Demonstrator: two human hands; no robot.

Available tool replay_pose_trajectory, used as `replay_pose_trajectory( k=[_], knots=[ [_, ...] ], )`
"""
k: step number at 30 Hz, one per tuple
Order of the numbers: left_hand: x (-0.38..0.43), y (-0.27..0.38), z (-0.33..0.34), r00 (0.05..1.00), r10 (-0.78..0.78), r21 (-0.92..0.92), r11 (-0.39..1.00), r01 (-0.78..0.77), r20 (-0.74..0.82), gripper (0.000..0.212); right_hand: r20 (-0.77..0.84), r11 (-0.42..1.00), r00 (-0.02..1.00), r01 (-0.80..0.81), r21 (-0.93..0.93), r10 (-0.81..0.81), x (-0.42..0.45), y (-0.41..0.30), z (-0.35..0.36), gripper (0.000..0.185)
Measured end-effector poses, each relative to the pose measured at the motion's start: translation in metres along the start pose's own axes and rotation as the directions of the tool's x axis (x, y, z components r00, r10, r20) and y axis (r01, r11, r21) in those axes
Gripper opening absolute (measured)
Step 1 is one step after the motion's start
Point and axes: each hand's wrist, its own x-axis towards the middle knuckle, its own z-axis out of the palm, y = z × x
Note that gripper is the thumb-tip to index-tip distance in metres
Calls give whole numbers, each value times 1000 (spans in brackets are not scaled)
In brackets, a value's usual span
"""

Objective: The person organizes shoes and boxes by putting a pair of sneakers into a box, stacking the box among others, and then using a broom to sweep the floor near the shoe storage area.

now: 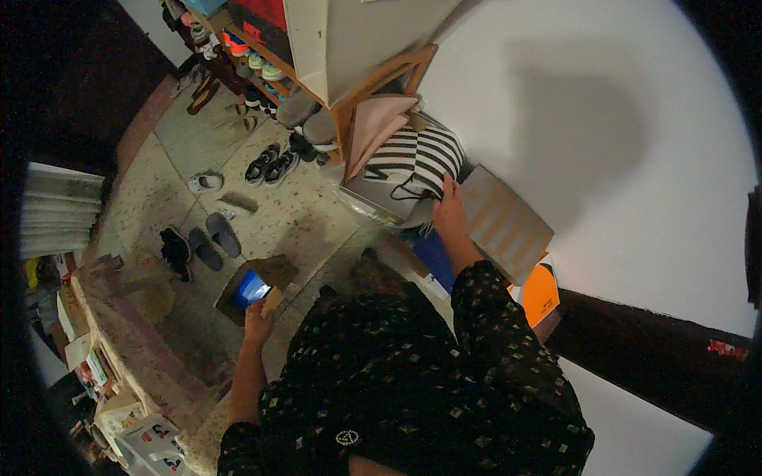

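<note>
My left hand [257, 324] grips the near edge of a small open cardboard box [229, 291]. A shiny blue item [247, 290] shows inside it, and a tan flap stands beside my fingers. My right hand [450, 211] reaches to the lower right edge of a black-and-white striped fabric bag [411, 152] with a black cord [406, 191]. Its fingertips overlap the fabric; whether they grip it is hidden. The striped bag lies in an open box [372, 196], with a folded pink item [381, 122] beside it. A grey-and-tan patterned cardboard panel [506, 220] leans right of my wrist.
A wooden shoe rack [340, 128] holds shoes and boxes. Grey slippers [223, 234] and black sneakers [272, 165] lie on the tiled floor [309, 208]. A blue box [434, 259] and an orange box [539, 294] stand by the white wall [595, 149]. A cluttered ledge [119, 372] runs along the left.
</note>
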Motion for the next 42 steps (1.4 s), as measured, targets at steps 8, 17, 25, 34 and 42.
replay_pose_trajectory(
  k=[8,17,25,34,42],
  knots=[
    [0,-21,13,998,-31,49,998,29,53,30,-149,1000,989,8,27,-4,46,23,-21,42],
    [2,-84,37,985,-105,-172,977,128,137,31,-117,963,978,-192,-187,172,65,14,-80,29],
    [14,-126,69,928,-322,-109,932,346,189,33,-144,961,965,-241,-138,221,46,-6,-124,34],
    [25,-50,27,978,100,-244,968,-53,183,26,-81,780,881,-366,508,466,-3,58,-145,28],
    [54,57,-18,931,179,-23,983,-181,319,25,299,367,786,-540,757,540,-56,61,-120,50]
  ],
)
